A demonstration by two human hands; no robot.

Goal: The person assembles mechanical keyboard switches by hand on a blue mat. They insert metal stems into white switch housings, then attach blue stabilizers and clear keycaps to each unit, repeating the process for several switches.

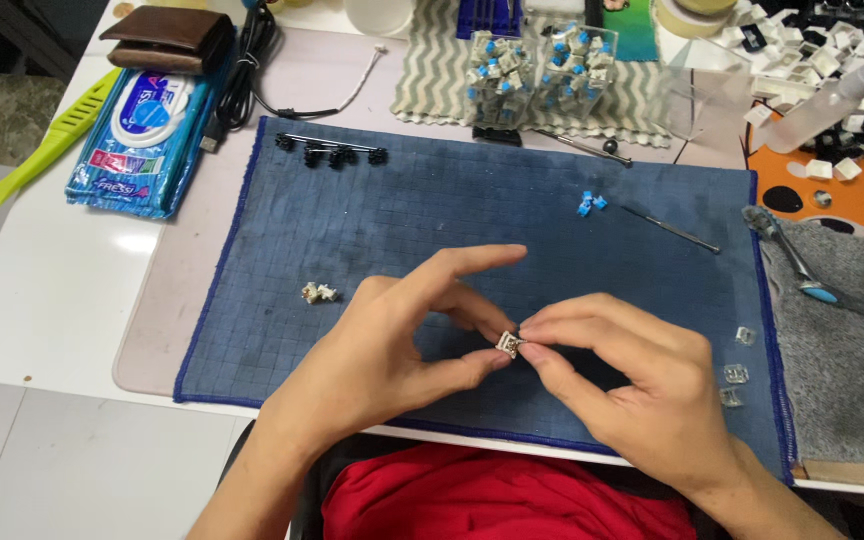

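Switch [509, 344], small and pale, was pinched between both hands above the near middle of the blue mat [352, 250] on the counter [52, 290]. Left hand [392, 345] held it from the left, thumb below and a finger above, index finger raised; its grip was narrow, closed on the switch. Right hand [617, 380] met it from the right with fingertips closed on its top edge. Pale part [318, 293] lay on the mat to the left, blue parts [590, 203] far right, clear housings [736, 372] near the right edge.
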